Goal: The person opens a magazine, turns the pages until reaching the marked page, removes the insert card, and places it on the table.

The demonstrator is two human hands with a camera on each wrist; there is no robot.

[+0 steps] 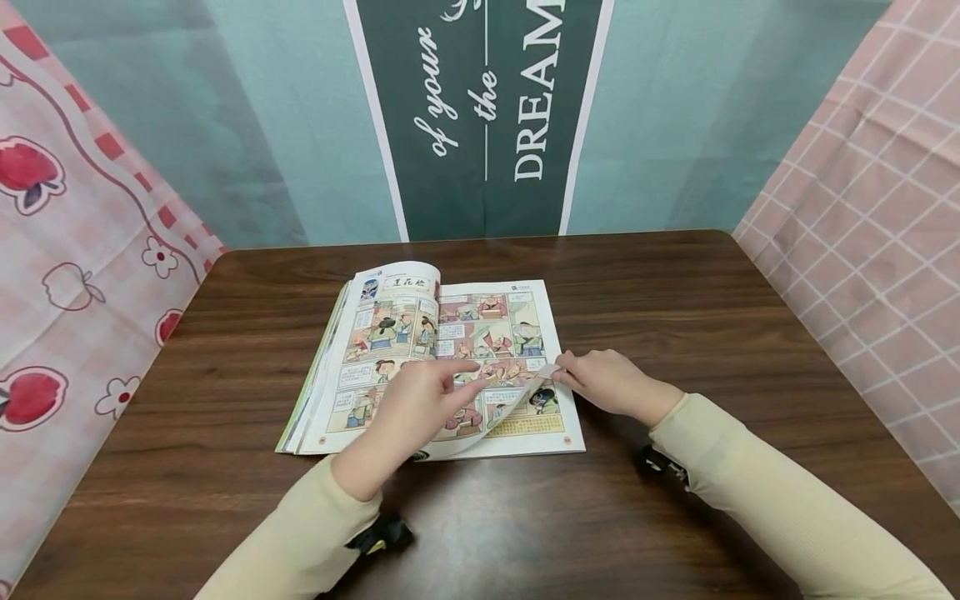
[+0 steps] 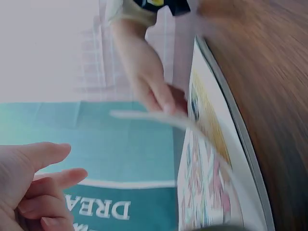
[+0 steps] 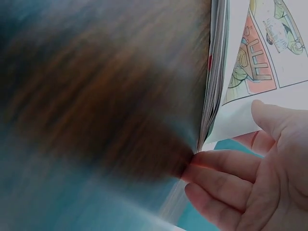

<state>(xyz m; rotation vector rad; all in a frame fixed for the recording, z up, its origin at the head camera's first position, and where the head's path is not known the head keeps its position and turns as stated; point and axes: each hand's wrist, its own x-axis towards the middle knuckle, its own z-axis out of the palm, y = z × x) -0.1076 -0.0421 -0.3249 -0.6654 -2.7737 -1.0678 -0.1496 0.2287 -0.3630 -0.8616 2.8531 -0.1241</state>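
An open comic magazine (image 1: 382, 333) lies on the table, its pages printed with coloured panels. My right hand (image 1: 607, 379) is at the right edge and pinches one page (image 3: 243, 118), whose lower corner is lifted and curls leftward. In the right wrist view the thumb lies on the printed side, and the other fingers are at the edge of the page stack. Above the middle of the magazine hovers my left hand (image 1: 420, 404), thumb and forefinger apart with nothing between them. Its remaining fingers are bent, as the left wrist view shows.
The dark wooden table (image 1: 675, 292) extends around the magazine. A teal cloth (image 1: 300, 125) with white lettering hangs behind it. Patterned cloths hang at both sides, one with apples (image 1: 33, 396) on the left and one with a pink grid (image 1: 885, 167) on the right.
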